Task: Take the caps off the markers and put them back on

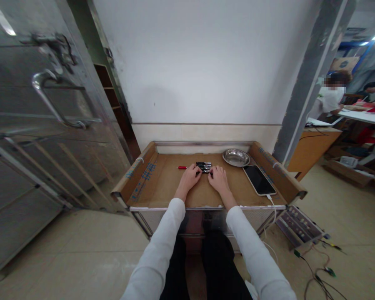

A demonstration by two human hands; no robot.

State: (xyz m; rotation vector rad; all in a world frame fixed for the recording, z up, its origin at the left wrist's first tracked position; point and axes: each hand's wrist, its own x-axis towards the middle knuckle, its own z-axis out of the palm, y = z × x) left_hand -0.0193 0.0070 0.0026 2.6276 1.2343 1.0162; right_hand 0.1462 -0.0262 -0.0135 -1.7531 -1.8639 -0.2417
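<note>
Several short black-and-silver cylinders [203, 163] lie side by side on the cardboard-lined tray [165, 187]; they look like batteries or capped pens, too small to tell. My left hand [189, 178] has its fingers curled at the left end of the nearest cylinder. At its right end, my right hand [218, 179] is bent inward, thumb and fingers close together. Both hands seem to grip this cylinder by its ends, though the fingertips partly hide it. A thin red stick-like thing [182, 167] lies just left of the row, its right part hidden behind my left hand.
A round steel dish [236, 157] stands at the tray's back right. In front of it lies a phone [259, 180] with a white cable [272, 204] hanging over the edge. A metal door [50, 104] is at left; an electrical box [300, 227] with wires sits on the floor at right.
</note>
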